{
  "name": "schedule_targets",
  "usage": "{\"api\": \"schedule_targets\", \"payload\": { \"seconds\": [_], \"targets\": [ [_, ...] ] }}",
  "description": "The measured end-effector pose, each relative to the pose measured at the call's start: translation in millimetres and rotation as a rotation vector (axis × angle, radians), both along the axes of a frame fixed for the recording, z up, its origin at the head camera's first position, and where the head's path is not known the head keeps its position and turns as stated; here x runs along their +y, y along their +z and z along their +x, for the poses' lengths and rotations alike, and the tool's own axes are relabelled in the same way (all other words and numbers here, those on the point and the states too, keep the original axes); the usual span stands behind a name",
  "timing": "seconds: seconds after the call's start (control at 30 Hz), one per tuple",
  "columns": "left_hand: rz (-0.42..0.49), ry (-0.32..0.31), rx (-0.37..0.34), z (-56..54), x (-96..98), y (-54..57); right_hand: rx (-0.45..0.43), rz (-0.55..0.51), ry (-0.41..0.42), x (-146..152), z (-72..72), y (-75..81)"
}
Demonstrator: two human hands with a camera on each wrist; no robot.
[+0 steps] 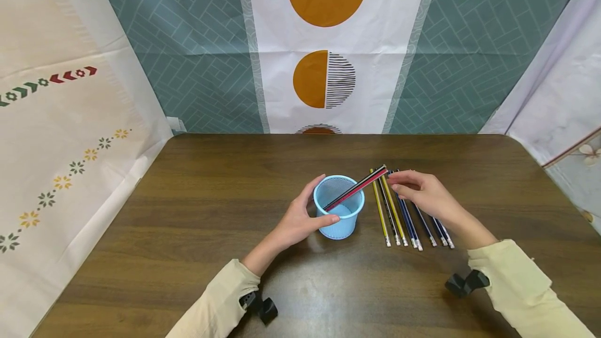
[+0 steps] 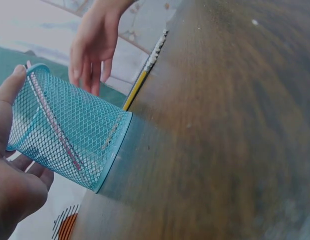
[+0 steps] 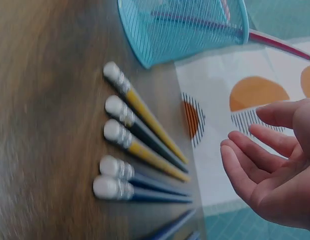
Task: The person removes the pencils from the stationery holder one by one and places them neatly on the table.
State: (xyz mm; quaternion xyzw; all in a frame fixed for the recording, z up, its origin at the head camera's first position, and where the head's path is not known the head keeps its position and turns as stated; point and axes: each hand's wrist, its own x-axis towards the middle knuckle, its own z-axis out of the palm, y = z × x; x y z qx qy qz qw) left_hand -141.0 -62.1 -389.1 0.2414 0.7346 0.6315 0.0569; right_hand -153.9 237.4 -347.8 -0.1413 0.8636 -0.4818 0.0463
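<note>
My left hand (image 1: 300,218) grips a light blue mesh pencil cup (image 1: 339,228), thumb on the near side and fingers round the far side. Inside the cup (image 2: 69,120) a red pencil and a black pencil (image 1: 357,188) lean to the right, their upper ends above the rim. Just right of those ends is my right hand (image 1: 424,194), fingers loosely bent and apart. Nothing lies between the fingers of the right hand (image 3: 275,160) in the right wrist view. Below it several yellow, black and dark blue pencils (image 3: 144,107) lie side by side, white erasers toward me.
The brown wooden table (image 1: 188,254) runs to a back edge against a teal and white patterned cloth (image 1: 206,67). A cream embroidered cloth (image 1: 61,145) hangs at the left, and a pale cloth (image 1: 559,103) at the right. Black wrist cameras sit on both sleeves.
</note>
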Motion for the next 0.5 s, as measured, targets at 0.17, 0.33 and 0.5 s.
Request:
{"api": "schedule_targets", "payload": {
  "seconds": [0.17, 0.33, 0.5],
  "targets": [
    [-0.002, 0.001, 0.005, -0.3, -0.4, -0.5, -0.027, -0.091, 0.023, -11.0, 3.1, 2.2],
    [-0.012, 0.008, 0.012, -0.3, -0.6, -0.5, -0.020, -0.173, 0.028, -22.1, 6.4, 3.8],
    [-0.012, 0.008, 0.007, 0.6, -0.6, 0.6, 0.006, -0.215, 0.027, -32.6, 9.3, 4.4]
  ]
}}
